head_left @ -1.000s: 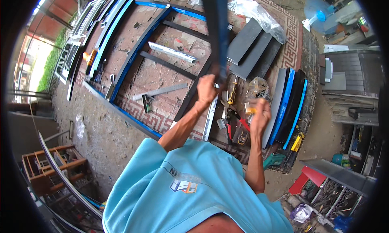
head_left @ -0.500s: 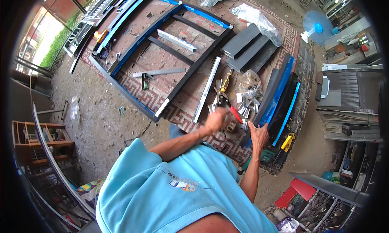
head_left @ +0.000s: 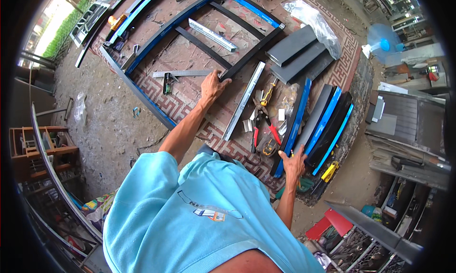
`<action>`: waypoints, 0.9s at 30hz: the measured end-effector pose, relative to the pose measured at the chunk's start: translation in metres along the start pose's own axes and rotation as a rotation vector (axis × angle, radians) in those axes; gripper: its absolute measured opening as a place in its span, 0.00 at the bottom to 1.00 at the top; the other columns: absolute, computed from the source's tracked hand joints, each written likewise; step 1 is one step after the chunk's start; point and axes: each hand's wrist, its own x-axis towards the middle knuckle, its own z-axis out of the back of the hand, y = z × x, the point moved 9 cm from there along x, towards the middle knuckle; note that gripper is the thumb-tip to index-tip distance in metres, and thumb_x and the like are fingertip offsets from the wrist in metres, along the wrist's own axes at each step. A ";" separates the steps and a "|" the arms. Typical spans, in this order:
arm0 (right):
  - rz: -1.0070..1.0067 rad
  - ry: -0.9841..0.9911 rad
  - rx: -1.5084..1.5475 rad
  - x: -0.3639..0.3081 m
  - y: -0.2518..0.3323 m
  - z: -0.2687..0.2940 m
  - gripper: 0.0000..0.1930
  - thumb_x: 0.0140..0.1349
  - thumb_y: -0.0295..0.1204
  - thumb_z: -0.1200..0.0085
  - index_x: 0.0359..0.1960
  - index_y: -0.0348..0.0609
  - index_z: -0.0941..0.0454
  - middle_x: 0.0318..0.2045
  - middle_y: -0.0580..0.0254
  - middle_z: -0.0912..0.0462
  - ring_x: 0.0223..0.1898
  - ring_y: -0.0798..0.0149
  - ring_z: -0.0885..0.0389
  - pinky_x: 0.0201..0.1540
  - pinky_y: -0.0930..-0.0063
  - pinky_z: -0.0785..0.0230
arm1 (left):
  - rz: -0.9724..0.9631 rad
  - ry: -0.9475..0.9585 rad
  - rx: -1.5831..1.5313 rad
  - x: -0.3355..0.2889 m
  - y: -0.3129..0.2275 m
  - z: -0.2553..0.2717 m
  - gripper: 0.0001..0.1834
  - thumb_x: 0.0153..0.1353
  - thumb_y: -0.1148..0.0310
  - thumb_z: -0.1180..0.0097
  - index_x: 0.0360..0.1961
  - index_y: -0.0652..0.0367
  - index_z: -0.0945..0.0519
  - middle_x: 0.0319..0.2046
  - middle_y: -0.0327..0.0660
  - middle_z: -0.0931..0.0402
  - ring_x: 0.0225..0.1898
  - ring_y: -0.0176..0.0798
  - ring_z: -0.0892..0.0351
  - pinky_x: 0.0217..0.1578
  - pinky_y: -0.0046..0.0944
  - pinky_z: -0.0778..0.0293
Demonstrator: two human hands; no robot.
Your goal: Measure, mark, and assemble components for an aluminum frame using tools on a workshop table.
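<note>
My left hand (head_left: 213, 88) is closed round the near dark side of a large rectangular metal frame (head_left: 266, 40), which has black bars and blue film. My right hand (head_left: 293, 164) has thumb and fingers apart at the near ends of several long dark bars. One bar with a blue face (head_left: 295, 121) lies left of the others; another bar with a blue strip (head_left: 325, 123) is farther right. Between my hands are red-handled snips (head_left: 261, 118), a yellow-handled screwdriver (head_left: 269, 93) and a tape measure (head_left: 269, 147). A long silvery strip (head_left: 244, 99) lies beside the snips.
A metal square (head_left: 185, 73) lies inside the frame, near a light bar (head_left: 211, 35). Dark flat panels (head_left: 297, 47) and clear plastic wrap (head_left: 316, 23) are beyond. A yellow-handled tool (head_left: 330, 172) lies at right. A sheet-topped rack (head_left: 375, 230) stands lower right.
My left hand has moved from beside the snips up and left onto the frame. One blue-faced bar now lies apart from the others, and my right hand is slightly lower with fingers more spread.
</note>
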 end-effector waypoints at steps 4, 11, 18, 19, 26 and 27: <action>0.199 0.044 0.227 0.023 0.052 0.007 0.29 0.60 0.37 0.47 0.62 0.46 0.40 0.44 0.37 0.26 0.45 0.37 0.25 0.48 0.52 0.32 | 0.116 0.200 0.018 0.010 0.003 -0.032 0.28 0.48 0.47 0.37 0.38 0.62 0.23 0.32 0.51 0.26 0.38 0.52 0.26 0.38 0.48 0.30; 0.559 0.099 0.435 0.083 0.220 -0.019 0.13 0.60 0.26 0.52 0.46 0.40 0.22 0.38 0.49 0.20 0.42 0.45 0.23 0.48 0.58 0.34 | 0.332 0.142 -0.167 0.025 -0.003 -0.053 0.26 0.48 0.50 0.36 0.39 0.61 0.22 0.35 0.47 0.27 0.39 0.50 0.27 0.40 0.46 0.29; 0.956 -0.209 0.083 0.122 0.335 -0.021 0.07 0.57 0.29 0.47 0.37 0.50 0.20 0.25 0.66 0.24 0.32 0.60 0.27 0.38 0.65 0.39 | 0.147 -0.013 0.011 0.036 -0.021 -0.043 0.24 0.46 0.51 0.34 0.37 0.57 0.22 0.30 0.43 0.28 0.35 0.47 0.28 0.35 0.42 0.31; 0.958 -0.185 0.073 0.127 0.338 -0.026 0.07 0.57 0.29 0.47 0.37 0.50 0.20 0.25 0.66 0.24 0.32 0.60 0.27 0.38 0.65 0.39 | 0.170 -0.003 0.014 0.036 -0.019 -0.047 0.24 0.46 0.51 0.34 0.37 0.57 0.22 0.30 0.43 0.28 0.35 0.47 0.28 0.35 0.42 0.31; 1.084 -0.212 -0.079 0.121 0.357 -0.046 0.07 0.52 0.26 0.46 0.34 0.47 0.21 0.26 0.66 0.26 0.31 0.61 0.29 0.34 0.65 0.41 | 0.173 -0.018 0.046 0.031 -0.014 -0.048 0.20 0.45 0.55 0.32 0.34 0.56 0.21 0.27 0.41 0.29 0.31 0.45 0.27 0.32 0.41 0.30; 1.087 -0.201 -0.084 0.121 0.359 -0.046 0.07 0.52 0.26 0.46 0.34 0.47 0.21 0.26 0.66 0.26 0.31 0.61 0.29 0.34 0.65 0.41 | 0.155 -0.032 0.045 0.032 -0.016 -0.047 0.19 0.45 0.56 0.32 0.34 0.56 0.21 0.27 0.41 0.30 0.31 0.44 0.27 0.31 0.40 0.30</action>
